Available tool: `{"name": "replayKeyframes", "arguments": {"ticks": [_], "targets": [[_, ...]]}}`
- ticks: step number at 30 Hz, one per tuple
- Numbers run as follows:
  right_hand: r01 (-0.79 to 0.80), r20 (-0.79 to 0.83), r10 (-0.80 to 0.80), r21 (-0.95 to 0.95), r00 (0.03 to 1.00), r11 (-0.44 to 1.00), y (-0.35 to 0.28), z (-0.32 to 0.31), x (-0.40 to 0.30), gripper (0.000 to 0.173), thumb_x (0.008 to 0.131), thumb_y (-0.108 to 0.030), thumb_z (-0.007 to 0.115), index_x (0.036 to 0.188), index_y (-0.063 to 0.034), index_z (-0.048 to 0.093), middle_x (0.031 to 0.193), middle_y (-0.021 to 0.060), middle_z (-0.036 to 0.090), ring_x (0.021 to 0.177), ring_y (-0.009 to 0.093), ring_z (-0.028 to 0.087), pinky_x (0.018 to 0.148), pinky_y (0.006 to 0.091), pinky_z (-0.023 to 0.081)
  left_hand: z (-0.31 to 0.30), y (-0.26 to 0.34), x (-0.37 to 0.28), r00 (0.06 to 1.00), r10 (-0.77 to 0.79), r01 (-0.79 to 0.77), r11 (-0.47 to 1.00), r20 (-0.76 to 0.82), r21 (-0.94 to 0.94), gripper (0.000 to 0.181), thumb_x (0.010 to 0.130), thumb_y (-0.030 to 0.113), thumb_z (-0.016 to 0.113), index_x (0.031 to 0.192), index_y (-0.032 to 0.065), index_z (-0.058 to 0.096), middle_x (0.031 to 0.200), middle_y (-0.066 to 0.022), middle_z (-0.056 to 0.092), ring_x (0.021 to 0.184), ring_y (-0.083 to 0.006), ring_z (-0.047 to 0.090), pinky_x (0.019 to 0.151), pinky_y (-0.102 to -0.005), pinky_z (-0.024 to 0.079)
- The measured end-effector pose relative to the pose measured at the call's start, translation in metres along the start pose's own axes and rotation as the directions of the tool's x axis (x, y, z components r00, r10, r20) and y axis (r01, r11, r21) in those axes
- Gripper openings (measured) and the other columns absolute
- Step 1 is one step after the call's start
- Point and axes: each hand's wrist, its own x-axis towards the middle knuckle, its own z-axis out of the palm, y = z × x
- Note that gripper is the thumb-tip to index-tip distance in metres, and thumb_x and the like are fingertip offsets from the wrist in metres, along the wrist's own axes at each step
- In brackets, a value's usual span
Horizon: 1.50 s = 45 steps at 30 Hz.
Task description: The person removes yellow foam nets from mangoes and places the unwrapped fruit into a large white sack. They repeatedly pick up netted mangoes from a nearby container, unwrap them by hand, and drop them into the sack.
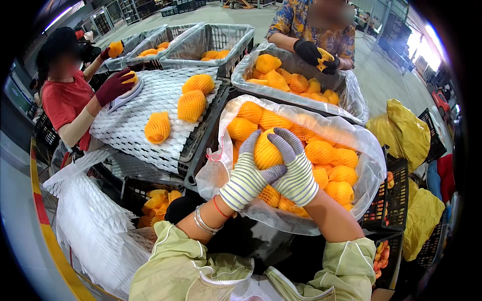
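Observation:
Both my hands, in striped knit gloves with grey fingers, hold one fruit in an orange foam net above a crate. My left hand grips its left and lower side, and my right hand is on its right side. Beneath them, netted fruits fill the crate, which has a translucent plastic liner. To the left, several netted fruits rest on a white foam mesh sheet laid over a black crate.
At the left, a person in red gloves holds fruit by a small scale. Across, a co-worker in dark gloves holds a netted fruit over another lined crate. White foam netting hangs lower left; yellow sacks and black crates stand right.

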Motion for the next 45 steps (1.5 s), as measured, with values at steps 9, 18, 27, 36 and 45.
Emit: {"name": "replayKeyframes", "arguments": {"ticks": [9,18,27,36,45], "targets": [[-0.382,0.380,0.208,0.469,0.901,0.796,0.017,-0.024,0.003,0.092,0.060,-0.015,0.086,0.137,-0.0103,0.036,0.130,0.0113,0.047,0.125,0.026,0.042,0.104,0.0358,0.038,-0.019,0.018,0.007,0.972,0.035,-0.015,0.996,0.231,-0.088,0.080,0.065,0.008,0.081,0.132,0.0060,0.036,0.121,-0.0131,0.050,0.113,-0.0229,0.051,0.097,-0.0342,0.045],[-0.047,-0.101,0.059,0.121,0.993,0.992,0.006,0.009,0.000,0.071,0.061,-0.014,0.083,0.121,-0.0077,0.046,0.123,0.0129,0.045,0.110,0.027,0.051,0.096,0.0350,0.042,-0.011,0.017,0.006,0.996,-0.050,0.031,0.970,-0.072,-0.239,0.082,0.071,0.003,0.073,0.139,0.0021,0.027,0.128,-0.0153,0.044,0.115,-0.0251,0.050,0.095,-0.0337,0.046],[-0.251,-0.091,0.316,0.421,0.944,0.872,0.028,0.005,-0.008,0.024,0.086,-0.006,0.058,0.109,-0.0042,0.060,0.101,0.0066,0.060,0.093,0.018,0.059,0.080,0.0275,0.047,-0.017,0.008,0.004,0.999,0.036,-0.047,0.927,-0.037,-0.371,0.039,0.086,0.009,0.050,0.124,0.0002,0.049,0.120,-0.0100,0.053,0.110,-0.0189,0.053,0.096,-0.0291,0.042],[-0.460,0.334,0.475,0.870,0.814,0.178,0.040,-0.007,-0.008,0.022,0.086,-0.002,0.057,0.105,-0.0088,0.064,0.100,0.0022,0.062,0.089,0.011,0.058,0.078,0.0241,0.048,-0.026,-0.007,0.012,0.955,-0.297,0.227,0.708,0.010,-0.669,0.025,0.090,0.015,0.056,0.111,0.0003,0.057,0.104,-0.0093,0.062,0.095,-0.0188,0.061,0.083,-0.0306,0.052],[-0.100,0.046,0.107,-0.145,0.993,0.984,0.013,0.012,-0.003,0.063,0.062,-0.018,0.080,0.118,-0.0051,0.055,0.123,0.0203,0.049,0.115,0.037,0.048,0.097,0.0406,0.042,-0.025,-0.007,0.017,0.859,-0.512,0.371,0.602,0.016,-0.707,0.032,0.088,0.009,0.058,0.118,0.0012,0.049,0.106,-0.0107,0.058,0.093,-0.0199,0.062,0.078,-0.0297,0.055]]}}
